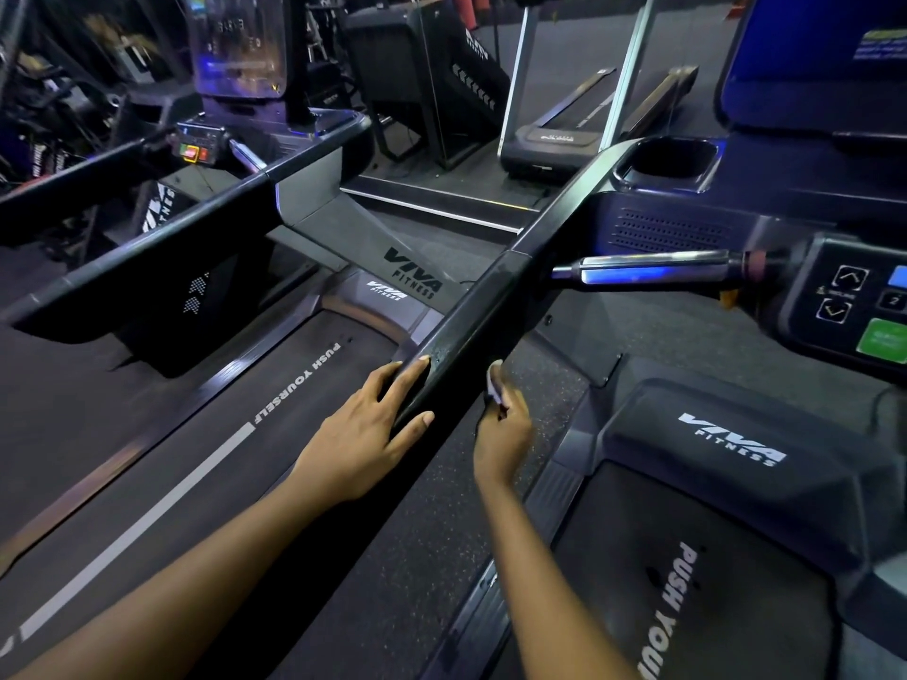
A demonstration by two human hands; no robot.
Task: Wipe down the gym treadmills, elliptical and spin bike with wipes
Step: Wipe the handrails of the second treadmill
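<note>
two grips: left grip spread flat on one handrail, right grip in a pinch on one wipe

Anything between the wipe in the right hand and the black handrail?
Nothing visible. The wipe in the right hand is close beside the right edge of the handrail. The left hand rests on its other side.

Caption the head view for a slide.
Left hand rests on a treadmill handrail while the right hand holds a wipe at its side.
</note>
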